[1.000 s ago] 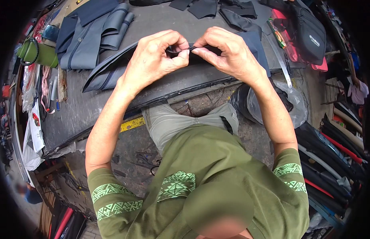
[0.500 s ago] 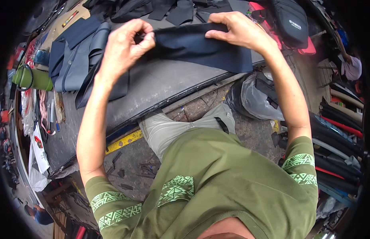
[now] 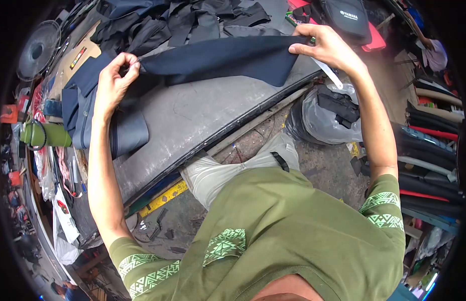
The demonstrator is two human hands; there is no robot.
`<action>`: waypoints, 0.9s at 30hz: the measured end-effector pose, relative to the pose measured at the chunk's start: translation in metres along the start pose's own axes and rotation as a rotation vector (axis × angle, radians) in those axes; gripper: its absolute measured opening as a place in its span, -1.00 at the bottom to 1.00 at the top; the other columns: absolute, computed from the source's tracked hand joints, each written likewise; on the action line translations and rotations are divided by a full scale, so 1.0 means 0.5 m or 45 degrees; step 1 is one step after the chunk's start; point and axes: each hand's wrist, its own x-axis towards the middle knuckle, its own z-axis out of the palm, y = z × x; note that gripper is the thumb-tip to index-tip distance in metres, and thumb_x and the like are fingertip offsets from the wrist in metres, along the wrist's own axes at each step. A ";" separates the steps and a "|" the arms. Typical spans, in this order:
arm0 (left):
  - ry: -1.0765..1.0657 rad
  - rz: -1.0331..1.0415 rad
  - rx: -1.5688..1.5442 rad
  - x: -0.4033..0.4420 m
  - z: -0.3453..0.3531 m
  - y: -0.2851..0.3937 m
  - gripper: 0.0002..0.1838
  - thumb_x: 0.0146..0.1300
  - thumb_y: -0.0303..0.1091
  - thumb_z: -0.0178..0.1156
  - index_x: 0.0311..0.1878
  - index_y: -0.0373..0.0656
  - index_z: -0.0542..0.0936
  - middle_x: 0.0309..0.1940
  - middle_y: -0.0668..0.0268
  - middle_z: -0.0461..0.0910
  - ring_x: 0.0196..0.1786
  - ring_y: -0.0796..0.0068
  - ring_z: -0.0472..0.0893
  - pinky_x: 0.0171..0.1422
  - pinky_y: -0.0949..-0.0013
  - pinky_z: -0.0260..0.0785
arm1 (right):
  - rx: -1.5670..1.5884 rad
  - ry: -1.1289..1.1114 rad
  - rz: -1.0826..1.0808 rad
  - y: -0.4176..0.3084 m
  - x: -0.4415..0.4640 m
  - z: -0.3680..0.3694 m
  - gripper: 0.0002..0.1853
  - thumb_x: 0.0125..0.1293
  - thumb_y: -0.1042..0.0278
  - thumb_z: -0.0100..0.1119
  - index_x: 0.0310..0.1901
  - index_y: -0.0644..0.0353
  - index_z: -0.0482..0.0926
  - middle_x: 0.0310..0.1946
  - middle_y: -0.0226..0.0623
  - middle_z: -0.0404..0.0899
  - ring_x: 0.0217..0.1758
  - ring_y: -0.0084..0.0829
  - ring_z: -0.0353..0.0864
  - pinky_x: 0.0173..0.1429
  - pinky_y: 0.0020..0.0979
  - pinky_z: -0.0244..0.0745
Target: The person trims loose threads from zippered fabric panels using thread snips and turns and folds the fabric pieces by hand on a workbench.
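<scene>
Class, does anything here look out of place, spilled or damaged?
Dark scraps litter the floor by the yellow strip, loose rather than in the bag. The worktop is scuffed near its edge, suggesting wear. The held cloth shows no obvious tear.

Dark, seemingly cloth pieces (image 3: 189,25) lie across the scuffed grey table (image 3: 193,113).

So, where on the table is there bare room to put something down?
The table is bare in its middle, between the held dark cloth, the grey cloth and the near edge. The far side, with black pieces, and the left end, by the green cylinder, are crowded.
</scene>
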 end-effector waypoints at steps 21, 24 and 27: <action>-0.115 -0.161 -0.263 -0.008 -0.007 -0.022 -0.88 0.47 -0.38 0.29 -0.15 -0.17 0.56 -0.28 0.59 0.47 -0.20 0.77 0.39 -0.04 0.59 0.25 | 1.357 0.464 0.119 0.044 -0.071 0.115 -0.80 0.43 0.45 0.39 0.00 0.27 0.62 -0.14 -0.37 0.61 -0.16 -0.53 0.71 -0.03 -0.41 0.79; -0.106 -0.152 -0.188 -0.008 -0.007 -0.023 -0.89 0.50 -0.37 0.27 -0.13 -0.17 0.56 -0.27 0.58 0.47 -0.19 0.76 0.40 -0.03 0.60 0.26 | 1.202 0.461 0.118 0.044 -0.076 0.107 -0.83 0.42 0.39 0.42 -0.06 0.23 0.66 -0.22 -0.43 0.65 -0.18 -0.58 0.70 -0.04 -0.48 0.69; 0.008 -0.072 -0.050 -0.002 -0.010 -0.025 -0.87 0.49 -0.36 0.28 -0.15 -0.19 0.57 -0.29 0.57 0.47 -0.19 0.75 0.41 -0.03 0.59 0.28 | 0.980 0.498 0.101 0.032 -0.075 0.102 -0.83 0.40 0.32 0.43 -0.12 0.21 0.70 -0.30 -0.46 0.69 -0.22 -0.64 0.66 -0.02 -0.54 0.57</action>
